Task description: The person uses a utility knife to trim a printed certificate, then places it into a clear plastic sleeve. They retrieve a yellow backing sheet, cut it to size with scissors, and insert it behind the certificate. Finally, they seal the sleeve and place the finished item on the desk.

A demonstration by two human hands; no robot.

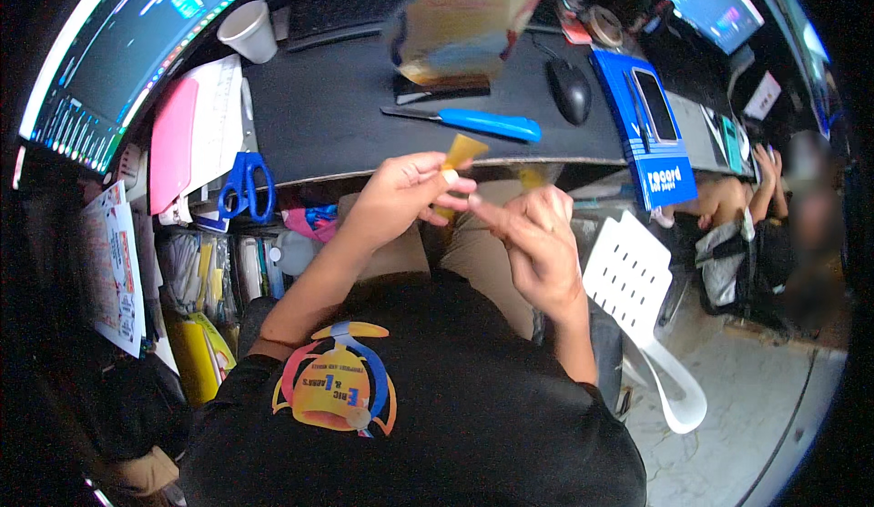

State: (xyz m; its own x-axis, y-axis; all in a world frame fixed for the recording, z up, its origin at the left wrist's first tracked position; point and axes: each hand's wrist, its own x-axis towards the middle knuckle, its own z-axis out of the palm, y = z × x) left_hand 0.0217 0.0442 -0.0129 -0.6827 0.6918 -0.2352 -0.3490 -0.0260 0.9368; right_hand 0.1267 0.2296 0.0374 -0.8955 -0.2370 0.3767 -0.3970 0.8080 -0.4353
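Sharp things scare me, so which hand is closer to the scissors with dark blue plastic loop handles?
Left. The left hand is to the right of the scissors, not touching them; the right hand is farther right, past the left hand.

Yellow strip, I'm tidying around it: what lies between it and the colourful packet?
Head view: a blue knife nearer the strip, then a dark thing by the packet.

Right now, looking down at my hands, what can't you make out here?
All in the head view:
Yellow strip: fingers of your left hand hide part of it.
Yellow patch above your right hand: blur hides its shape and whether you hold it.
Colourful packet: blur hides its markings.
Left monitor: top edge cuts it off; its text is too small.
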